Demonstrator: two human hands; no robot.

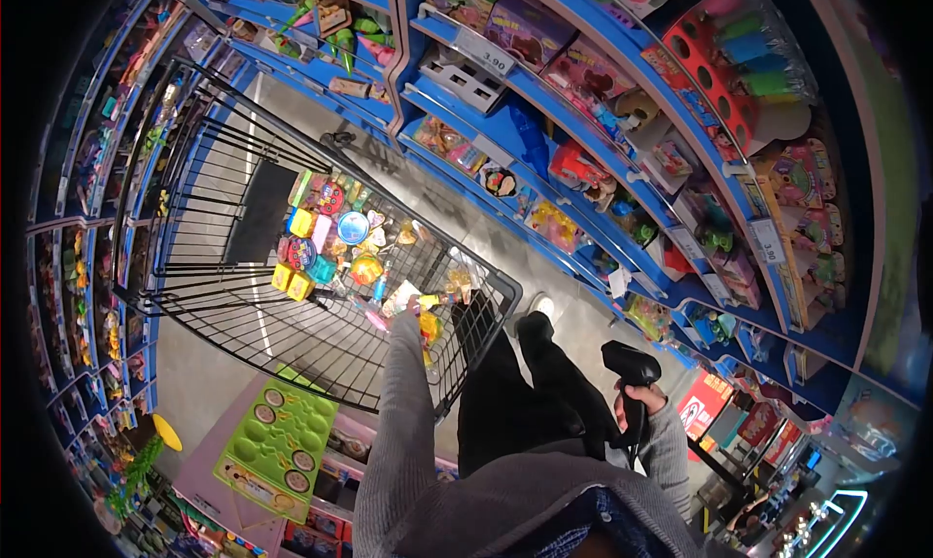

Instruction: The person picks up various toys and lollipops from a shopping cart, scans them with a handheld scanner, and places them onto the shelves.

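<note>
My left hand [412, 310] reaches down into the black wire shopping cart [199, 300], among small bright toys at its near end. A yellow item [429, 302] is right at the fingers, but whether they grip it is too small and washed out to tell. More packaged toys lie farther along in the cart, among them a round blue-and-white item [352, 228], an orange-yellow round one [366, 269] and yellow boxes [292, 281]. On the other side, my right hand [641, 399] is wrapped round the handle of a black handheld scanner [630, 364], held beside my leg.
Blue shelves [525, 130] packed with toys run along the right, with price tags [484, 51] on their edges. More stocked shelves [92, 266] line the left. A green toy package [277, 441] stands left of my left arm. Grey floor [180, 364] shows around the cart.
</note>
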